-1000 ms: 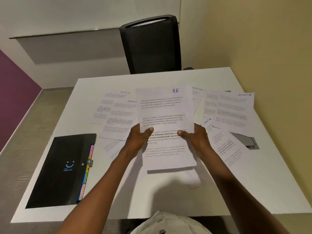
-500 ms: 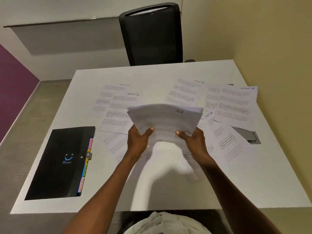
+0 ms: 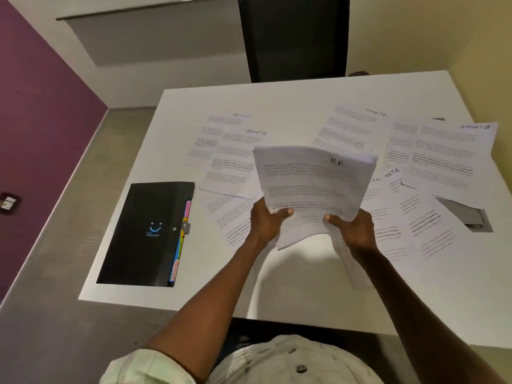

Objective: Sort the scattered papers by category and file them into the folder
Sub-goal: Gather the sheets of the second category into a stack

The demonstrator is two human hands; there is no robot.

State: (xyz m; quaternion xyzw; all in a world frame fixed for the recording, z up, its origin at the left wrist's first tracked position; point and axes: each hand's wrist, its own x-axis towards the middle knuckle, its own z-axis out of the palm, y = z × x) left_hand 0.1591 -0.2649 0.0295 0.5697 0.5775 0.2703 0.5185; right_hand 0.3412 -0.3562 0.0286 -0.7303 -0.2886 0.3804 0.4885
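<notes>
I see both hands holding one stack [image 3: 313, 184] of papers above the white table [image 3: 291, 286], and the top sheet carries the handwritten mark "HR". The left hand [image 3: 267, 221] grips the stack's lower left edge, with the thumb pressed on top of the paper and the other fingers hidden below it. The right hand [image 3: 353, 231] grips the lower right edge in the same manner, thumb on top; how its other fingers lie I cannot tell. The stack bends, its far edge higher than the near edge. I take the stack as my landmark. To the left of it, flat on the table, lies the black folder [image 3: 144, 234], closed, with coloured tabs along the side that faces the stack. Beyond the stack and to its left lie loose sheets [image 3: 230, 151], marked "ADMIN" and "SPORTS". To the right of the stack more sheets [image 3: 443, 156] overlap one another, several marked "SPORTS". Behind the stack, at the far side of the table, stands a black chair [image 3: 293, 37].
</notes>
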